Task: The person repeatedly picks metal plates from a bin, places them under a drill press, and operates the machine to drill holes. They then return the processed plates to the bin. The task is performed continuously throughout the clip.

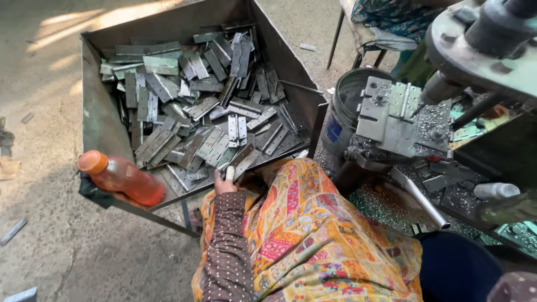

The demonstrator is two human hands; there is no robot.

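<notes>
My left hand (pixel 225 182) reaches into the near edge of a big metal bin (pixel 95 112) and is shut on a flat grey hinge plate (pixel 243 158). The bin is heaped with several similar hinge plates (pixel 184 106). My brown dotted sleeve runs up from the bottom, beside the yellow patterned cloth (pixel 313 240) over my lap. My right hand is out of view; only a bit of dotted sleeve (pixel 514 288) shows at the bottom right corner.
An orange bottle (pixel 120 179) lies on the bin's near left corner. To the right stands a drill press (pixel 481 45) with a jig (pixel 391 114) holding a hinge, metal shavings around it, and a dark bucket (pixel 344 112). Another person's patterned clothing (pixel 391 14) shows at the top.
</notes>
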